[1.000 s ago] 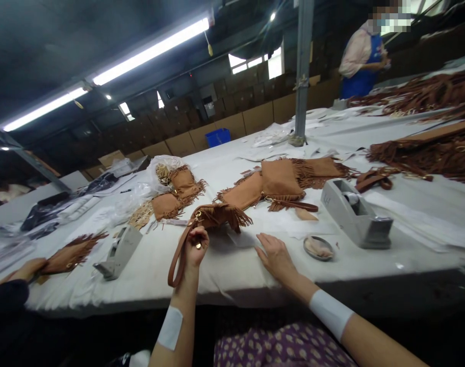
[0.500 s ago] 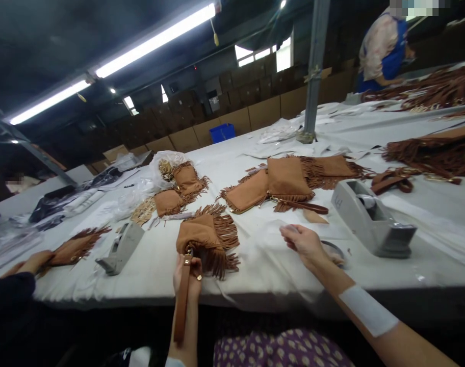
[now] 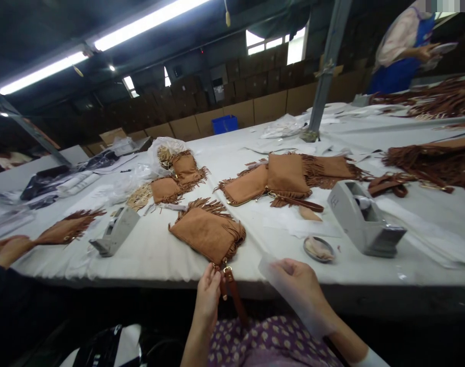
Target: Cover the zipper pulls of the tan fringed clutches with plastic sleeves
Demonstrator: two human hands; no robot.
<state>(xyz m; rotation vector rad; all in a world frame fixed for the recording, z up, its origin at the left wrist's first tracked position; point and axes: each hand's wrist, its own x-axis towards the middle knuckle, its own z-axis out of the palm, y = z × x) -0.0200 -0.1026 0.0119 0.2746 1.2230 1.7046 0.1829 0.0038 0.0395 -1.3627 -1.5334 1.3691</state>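
Note:
A tan fringed leather pouch (image 3: 207, 232) lies on the white table in front of me. My left hand (image 3: 210, 286) is closed at its near corner, by the metal clasp, fingertips pinching there. From that corner a brown wrist strap (image 3: 234, 293) hangs over the table edge. My right hand (image 3: 299, 280), to the right of the pouch, pinches a thin translucent white strip (image 3: 284, 288) that trails back along the wrist. Beyond this hand sits a small round dish (image 3: 319, 250) with a pale cloth-like thing in it.
Grey tape dispensers stand right (image 3: 364, 219) and left (image 3: 117, 230). More fringed pouches (image 3: 288, 174) lie farther back. Another person's hands (image 3: 11, 250) hold a fringed pouch (image 3: 60, 228) at left. A metal post (image 3: 326, 76) rises from the table; a co-worker (image 3: 403, 51) stands beyond.
The pouch has turned and lies flatter, its strap now hanging off the edge. My left hand has shifted right to its corner. My right hand has come nearer with the strip, uncovering the dish.

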